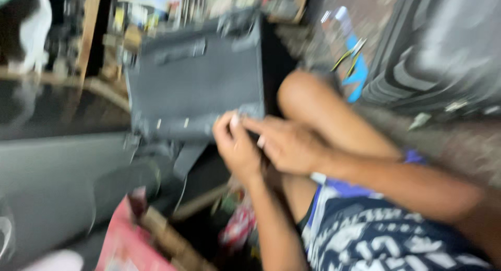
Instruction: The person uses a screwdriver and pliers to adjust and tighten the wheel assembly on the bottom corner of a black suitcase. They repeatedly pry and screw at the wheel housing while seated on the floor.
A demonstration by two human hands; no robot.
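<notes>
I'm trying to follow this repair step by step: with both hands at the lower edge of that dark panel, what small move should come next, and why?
Probably steady the dark grey panel before anything else. The left hand and right hand meet at its lower right corner, fingertips pinched together as if on something small, which the blur hides. The panel stands tilted, so holding it still should ease that fine work.

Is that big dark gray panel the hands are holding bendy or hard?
Probably hard: the dark gray panel keeps flat, straight edges while the left hand and right hand hold only its bottom edge. It looks bulky, so likely awkward. Blur hides more.
</notes>
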